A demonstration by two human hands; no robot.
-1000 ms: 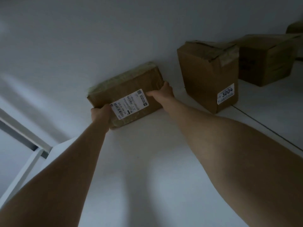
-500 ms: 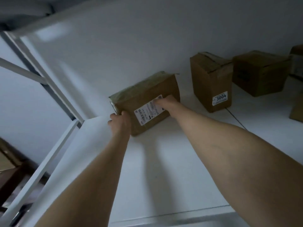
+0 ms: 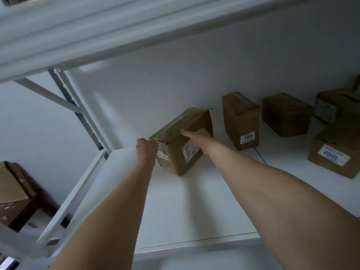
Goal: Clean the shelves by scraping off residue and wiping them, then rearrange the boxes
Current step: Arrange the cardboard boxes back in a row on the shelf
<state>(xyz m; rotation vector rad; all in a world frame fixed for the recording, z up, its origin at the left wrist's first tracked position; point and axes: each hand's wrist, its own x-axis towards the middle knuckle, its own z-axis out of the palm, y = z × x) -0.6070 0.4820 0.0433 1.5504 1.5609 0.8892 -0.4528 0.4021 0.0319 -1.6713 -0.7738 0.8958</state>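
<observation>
Far left, below shelf level, a cardboard box [image 3: 11,184] sits on a dark stand [image 3: 25,209], with the white shelf post [image 3: 85,121] rising beside it. The left hand [image 3: 146,148] is curled at the upper left corner of the taped box [image 3: 175,152] and seems to grip that end, though its fingers are hidden. The taped box sits at an angle on the white shelf [image 3: 194,211], near its left end and the back wall. The right hand [image 3: 196,134] holds its top edge, fingers laid over the top. Further right stand the box marked 3004 [image 3: 241,121], a plain box [image 3: 286,114] and the box marked 1002 [image 3: 335,152], all apart from it.
</observation>
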